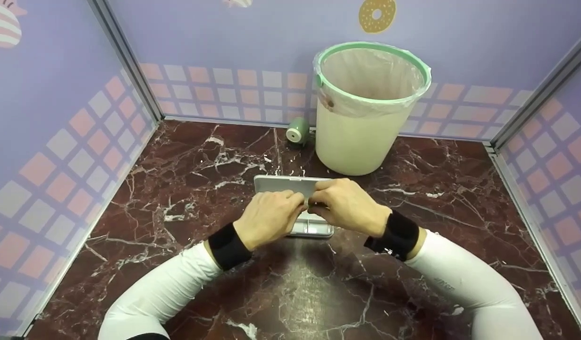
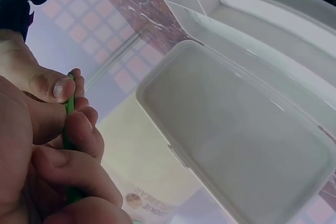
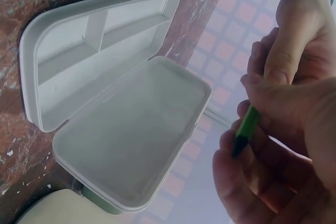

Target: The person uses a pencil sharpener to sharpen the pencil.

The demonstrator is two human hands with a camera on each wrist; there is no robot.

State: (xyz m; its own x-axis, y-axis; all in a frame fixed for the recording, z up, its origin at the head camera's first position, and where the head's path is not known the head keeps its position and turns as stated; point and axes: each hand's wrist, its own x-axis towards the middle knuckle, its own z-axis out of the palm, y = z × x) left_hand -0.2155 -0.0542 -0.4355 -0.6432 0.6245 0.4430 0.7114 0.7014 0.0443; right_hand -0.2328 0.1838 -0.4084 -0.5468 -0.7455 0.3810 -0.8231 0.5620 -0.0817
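My left hand [image 1: 271,215] and right hand [image 1: 349,205] meet over a pencil case [image 1: 278,184]. Both hands pinch a slim green pencil [image 3: 247,127] between thumb and fingers. Its dark pointed tip shows beside the right hand's fingers in the right wrist view; curled fingers cover much of its length. The pencil case is light grey plastic with its lid raised. Its tray [image 3: 100,51] has dividers and a bare inside, as far as the wrist views show. In the head view, the hands hide the case's middle and left part.
Behind the case stands a tall bin [image 1: 356,137] with a green rim and plastic liner. Left of it lies a small green cylinder [image 1: 298,131] with a pale, holed end. Patterned panels [image 1: 214,42] enclose the marbled table [image 1: 177,189] at the back and sides.
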